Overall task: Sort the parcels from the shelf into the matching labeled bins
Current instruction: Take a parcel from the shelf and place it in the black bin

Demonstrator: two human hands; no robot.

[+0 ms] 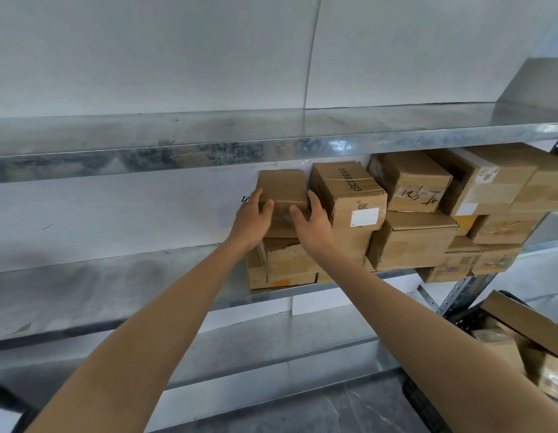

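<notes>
The parcel point(282, 185) tops a stack point(284, 267) on the shelf point(115, 282), with a CECEBEAR box point(346, 192) just beside its right. Both arms reach up; the left hand point(254, 214) and right hand point(312, 220) grip the parcel's sides.

Brown cardboard parcel point(282, 185) atop shelf stack

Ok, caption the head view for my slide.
Left hand and right hand grip the top-left parcel stacked on the metal shelf.

A galvanized steel shelf point(115, 285) carries taped cardboard parcels point(409, 242) stacked on its right half, the lowest ones resting directly on the metal.
</notes>
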